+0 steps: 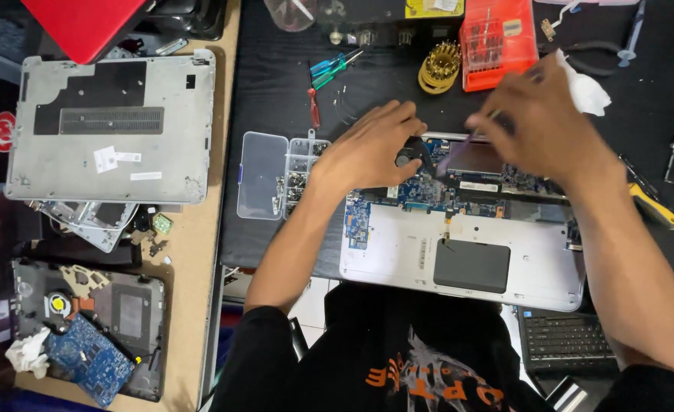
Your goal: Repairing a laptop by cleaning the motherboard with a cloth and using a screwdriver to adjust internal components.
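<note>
On a black mat lies an opened laptop (459, 252). Left hand (371, 149) pinches its small black fan (409, 156); blurred right hand (539, 122) grips a thin tool (459, 152). A slip could scratch the blue circuit board (436, 194).

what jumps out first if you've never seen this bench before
The eye lands on the opened laptop at centre, its blue circuit board bared, with the left hand resting on the small black fan and the blurred right hand working a thin tool beside it. Next come the grey bottom cover lying at left and the orange bit case at the top.
</note>
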